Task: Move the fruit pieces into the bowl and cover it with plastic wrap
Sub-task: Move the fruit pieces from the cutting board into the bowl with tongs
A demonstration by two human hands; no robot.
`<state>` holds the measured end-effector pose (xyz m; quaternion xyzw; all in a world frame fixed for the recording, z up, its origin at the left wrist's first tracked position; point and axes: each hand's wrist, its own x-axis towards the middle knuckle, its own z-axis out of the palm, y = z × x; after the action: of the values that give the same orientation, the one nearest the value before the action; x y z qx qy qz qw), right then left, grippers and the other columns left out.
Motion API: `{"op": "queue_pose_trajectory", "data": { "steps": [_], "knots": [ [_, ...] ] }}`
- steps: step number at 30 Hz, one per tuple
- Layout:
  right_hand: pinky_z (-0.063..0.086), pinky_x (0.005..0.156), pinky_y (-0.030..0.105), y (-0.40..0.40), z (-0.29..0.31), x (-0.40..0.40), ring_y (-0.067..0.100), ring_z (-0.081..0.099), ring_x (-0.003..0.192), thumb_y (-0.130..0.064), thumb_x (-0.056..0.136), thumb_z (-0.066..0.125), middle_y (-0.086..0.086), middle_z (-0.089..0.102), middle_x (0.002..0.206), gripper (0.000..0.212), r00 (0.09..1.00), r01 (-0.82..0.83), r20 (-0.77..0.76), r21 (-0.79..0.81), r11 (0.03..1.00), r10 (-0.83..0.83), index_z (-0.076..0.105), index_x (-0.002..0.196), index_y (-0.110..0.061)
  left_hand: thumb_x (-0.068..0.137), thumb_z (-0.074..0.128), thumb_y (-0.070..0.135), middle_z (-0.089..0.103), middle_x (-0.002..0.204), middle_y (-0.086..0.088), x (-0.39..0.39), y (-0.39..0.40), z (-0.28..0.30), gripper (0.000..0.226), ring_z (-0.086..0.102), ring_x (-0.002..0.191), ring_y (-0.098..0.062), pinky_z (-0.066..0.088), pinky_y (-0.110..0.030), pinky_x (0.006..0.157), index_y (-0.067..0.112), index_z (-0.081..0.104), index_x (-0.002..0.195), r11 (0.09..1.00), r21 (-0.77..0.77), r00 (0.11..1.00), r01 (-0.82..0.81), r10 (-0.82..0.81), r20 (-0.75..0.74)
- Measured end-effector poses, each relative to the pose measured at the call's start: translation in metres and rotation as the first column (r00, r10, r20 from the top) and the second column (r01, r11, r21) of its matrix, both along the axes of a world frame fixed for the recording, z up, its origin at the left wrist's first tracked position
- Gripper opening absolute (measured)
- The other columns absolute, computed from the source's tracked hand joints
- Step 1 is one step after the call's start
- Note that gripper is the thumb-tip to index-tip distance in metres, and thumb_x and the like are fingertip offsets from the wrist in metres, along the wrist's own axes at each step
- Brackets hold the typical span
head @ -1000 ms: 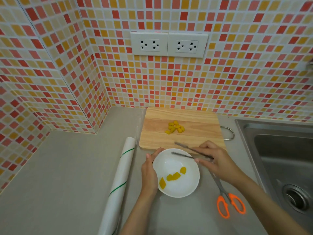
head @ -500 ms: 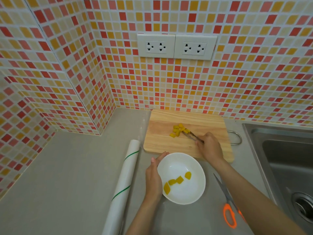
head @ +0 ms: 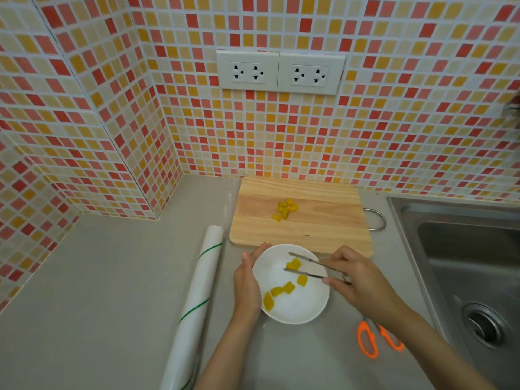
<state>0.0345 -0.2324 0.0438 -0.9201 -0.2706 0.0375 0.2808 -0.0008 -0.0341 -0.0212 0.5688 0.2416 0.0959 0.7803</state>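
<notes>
I see my left hand [head: 247, 288] cupped against the left rim of the white bowl [head: 292, 311], fingers lying along its edge. My right hand [head: 357, 280] grips a pair of metal tongs [head: 306, 267], whose tips reach over the bowl with a yellow fruit piece [head: 293, 264] between them; I cannot tell whether the tips are pinching it or it already lies in the bowl. Several more fruit pieces [head: 278, 291] lie inside the bowl toward its left and middle. The bowl sits on the grey tabletop [head: 98, 291], its far rim just touching or overlapping the near edge of the wooden cutting board [head: 323, 220]. A small cluster of remaining fruit [head: 285, 209] sits near the board's centre, well apart from its edges. The roll of plastic wrap [head: 194, 302] lies to the left of the bowl, running from near the board's left corner toward the bottom edge. Orange-handled scissors [head: 371, 339] lie right of the bowl, partly under my right forearm, close to the sink [head: 464, 263] rim. Open tabletop stretches left of the roll toward the tiled wall [head: 84, 122].
</notes>
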Motion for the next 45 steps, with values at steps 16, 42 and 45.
{"op": "queue_pose_trajectory", "data": {
  "steps": [16,42,45],
  "knots": [
    [0.038,0.071,0.021,0.027,0.011,0.046,0.014,0.051,0.080,-0.017,0.081,0.069,0.002,0.053,0.088,0.035,0.996,0.072,0.048,0.099,0.992,-0.077,0.065,0.115,-0.012,0.102,0.020,0.032,0.069,0.118,-0.006,-0.001,-0.001,0.005,0.053,0.062,0.110,-0.021,0.048,-0.039,0.100,0.019,0.071,0.107,1.000,-0.002,1.000,-0.014,0.014,-0.025],
    [0.028,0.060,0.029,0.015,0.026,0.007,0.013,0.035,0.059,-0.028,0.096,0.042,0.009,0.041,0.067,0.045,0.898,-0.249,-0.410,-0.165,0.954,0.163,0.047,0.067,0.006,0.101,0.020,0.034,0.071,0.112,0.003,0.000,0.001,-0.003,0.052,0.066,0.098,0.000,0.050,-0.010,0.075,0.023,0.071,0.101,1.000,-0.003,1.000,0.001,-0.001,-0.009],
    [0.028,0.057,0.029,0.015,0.024,0.004,0.011,0.034,0.053,-0.027,0.096,0.043,0.007,0.041,0.058,0.044,0.873,-0.168,-0.477,-0.098,0.981,0.102,0.056,0.073,0.009,0.101,0.019,0.034,0.070,0.113,0.001,0.001,0.000,-0.003,0.053,0.066,0.100,-0.005,0.053,-0.015,0.077,0.020,0.070,0.106,1.000,-0.027,1.000,0.006,-0.006,-0.011]
  ]
}}
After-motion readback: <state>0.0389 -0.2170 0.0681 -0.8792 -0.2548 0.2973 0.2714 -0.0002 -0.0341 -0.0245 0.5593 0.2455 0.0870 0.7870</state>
